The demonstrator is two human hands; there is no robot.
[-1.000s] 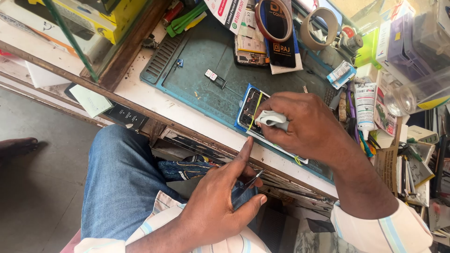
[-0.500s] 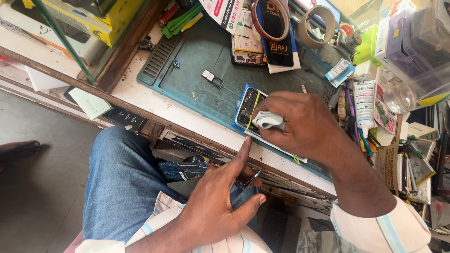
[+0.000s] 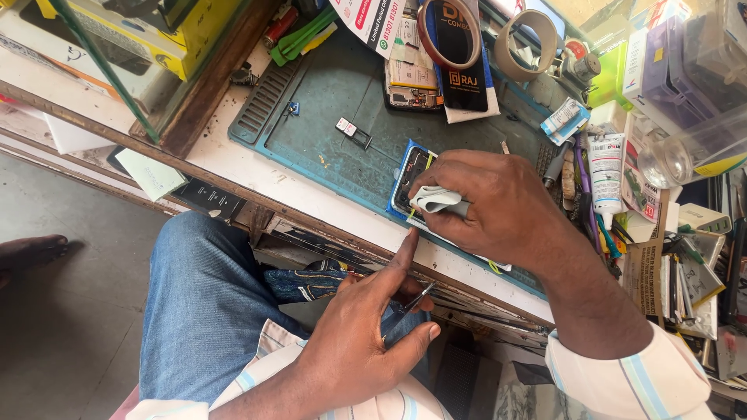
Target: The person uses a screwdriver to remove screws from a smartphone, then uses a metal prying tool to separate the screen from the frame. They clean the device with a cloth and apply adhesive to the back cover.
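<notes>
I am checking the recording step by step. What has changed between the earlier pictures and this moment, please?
Very little changed. The right hand still presses a folded pale cloth on the opened phone on the teal mat; the cloth shifted only slightly. The left hand stays below the bench edge, holding tweezers, forefinger raised. Nothing was picked up or let go.

Two hands are showing: the left hand and the right hand. Two tape rolls are lying on the bench, with one blue phone (opened), one white cloth, one white tube and one teal mat.
</notes>
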